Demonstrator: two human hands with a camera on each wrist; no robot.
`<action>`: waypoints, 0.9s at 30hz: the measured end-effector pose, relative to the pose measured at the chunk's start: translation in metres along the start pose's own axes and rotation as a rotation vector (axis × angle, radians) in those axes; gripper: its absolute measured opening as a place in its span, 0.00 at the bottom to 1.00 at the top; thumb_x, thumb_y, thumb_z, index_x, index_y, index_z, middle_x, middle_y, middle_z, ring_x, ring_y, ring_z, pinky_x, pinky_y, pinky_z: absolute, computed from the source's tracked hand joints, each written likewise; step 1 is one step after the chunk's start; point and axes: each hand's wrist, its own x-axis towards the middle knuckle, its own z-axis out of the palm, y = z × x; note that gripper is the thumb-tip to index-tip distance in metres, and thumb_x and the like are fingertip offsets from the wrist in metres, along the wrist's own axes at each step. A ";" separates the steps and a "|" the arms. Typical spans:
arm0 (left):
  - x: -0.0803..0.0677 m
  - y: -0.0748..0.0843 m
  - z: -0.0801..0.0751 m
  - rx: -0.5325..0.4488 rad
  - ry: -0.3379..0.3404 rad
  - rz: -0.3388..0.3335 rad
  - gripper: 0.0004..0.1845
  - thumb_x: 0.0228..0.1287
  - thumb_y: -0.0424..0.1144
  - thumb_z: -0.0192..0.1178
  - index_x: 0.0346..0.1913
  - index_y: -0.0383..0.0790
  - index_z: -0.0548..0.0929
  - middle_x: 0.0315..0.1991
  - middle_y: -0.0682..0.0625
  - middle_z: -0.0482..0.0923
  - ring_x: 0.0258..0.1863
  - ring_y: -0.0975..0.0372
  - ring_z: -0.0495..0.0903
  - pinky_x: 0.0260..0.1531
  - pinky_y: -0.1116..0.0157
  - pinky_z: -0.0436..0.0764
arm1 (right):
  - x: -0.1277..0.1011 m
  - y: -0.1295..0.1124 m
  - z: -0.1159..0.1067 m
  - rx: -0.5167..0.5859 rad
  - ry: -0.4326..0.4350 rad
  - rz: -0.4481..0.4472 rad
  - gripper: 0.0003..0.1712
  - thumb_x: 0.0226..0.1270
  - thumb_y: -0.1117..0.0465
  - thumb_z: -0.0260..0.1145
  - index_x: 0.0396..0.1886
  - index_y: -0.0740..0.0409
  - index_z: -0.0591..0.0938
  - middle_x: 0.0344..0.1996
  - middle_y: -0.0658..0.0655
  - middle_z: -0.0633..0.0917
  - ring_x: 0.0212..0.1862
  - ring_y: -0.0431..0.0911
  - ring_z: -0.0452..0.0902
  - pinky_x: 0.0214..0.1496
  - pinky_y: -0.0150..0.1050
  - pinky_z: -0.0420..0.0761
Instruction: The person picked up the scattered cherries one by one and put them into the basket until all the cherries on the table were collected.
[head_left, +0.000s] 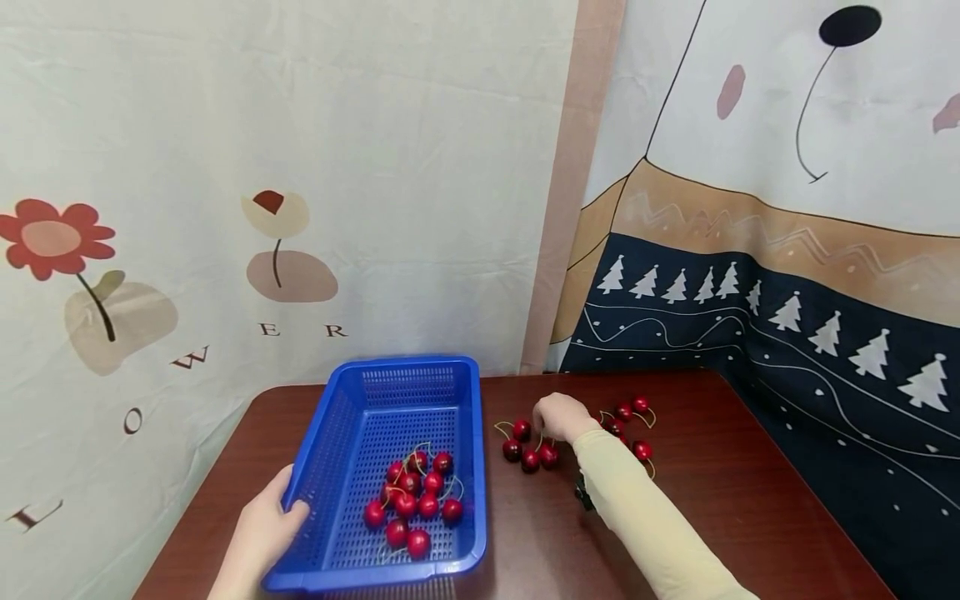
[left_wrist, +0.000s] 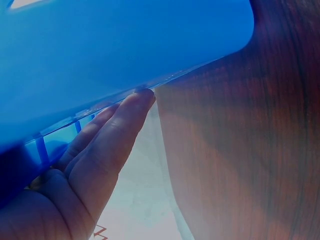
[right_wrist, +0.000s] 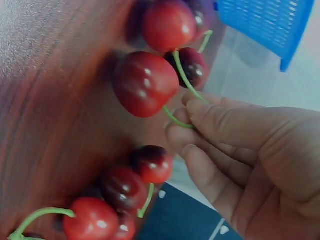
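A: Hands status? Left hand (head_left: 262, 529) holds the near left corner of the blue basket (head_left: 360, 400), fingers curled over the rim. Right hand (head_left: 561, 417) pinches green stems (right_wrist: 182, 75) of a cherry cluster (head_left: 528, 446).

B: Basket build?

A: Rectangular moulded plastic, perforated mesh walls and floor, smooth rolled rim. Sits at the tabletop's (head_left: 720, 492) left half, reaching its near edge.

B: Cherries?

A: Round, glossy, red to dark red, thin curved stems. One pile (head_left: 412, 500) inside the basket, near end. Loose ones (head_left: 630, 421) toward the tabletop's far edge, just right of the basket, around the right hand.

B: Surface?

A: Dark reddish wood grain, rounded corners.
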 end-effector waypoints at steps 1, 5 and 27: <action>0.000 0.000 0.000 -0.001 -0.002 -0.002 0.30 0.63 0.32 0.52 0.70 0.34 0.64 0.53 0.28 0.78 0.42 0.46 0.81 0.38 0.46 0.81 | -0.002 -0.001 -0.002 0.014 -0.006 0.002 0.09 0.55 0.72 0.70 0.25 0.53 0.88 0.25 0.50 0.83 0.30 0.44 0.75 0.34 0.41 0.79; 0.000 0.000 0.000 -0.001 -0.003 -0.004 0.31 0.63 0.32 0.52 0.70 0.33 0.63 0.53 0.28 0.77 0.42 0.45 0.81 0.39 0.45 0.81 | -0.013 -0.005 -0.011 0.106 -0.025 0.028 0.08 0.57 0.72 0.70 0.26 0.55 0.87 0.22 0.49 0.81 0.24 0.43 0.75 0.29 0.38 0.78; 0.001 0.000 0.000 0.025 0.023 0.023 0.30 0.63 0.32 0.55 0.69 0.34 0.65 0.50 0.30 0.79 0.40 0.47 0.81 0.40 0.46 0.80 | -0.043 -0.003 -0.012 0.520 0.216 0.102 0.02 0.65 0.66 0.68 0.34 0.57 0.86 0.26 0.49 0.84 0.28 0.43 0.81 0.34 0.37 0.83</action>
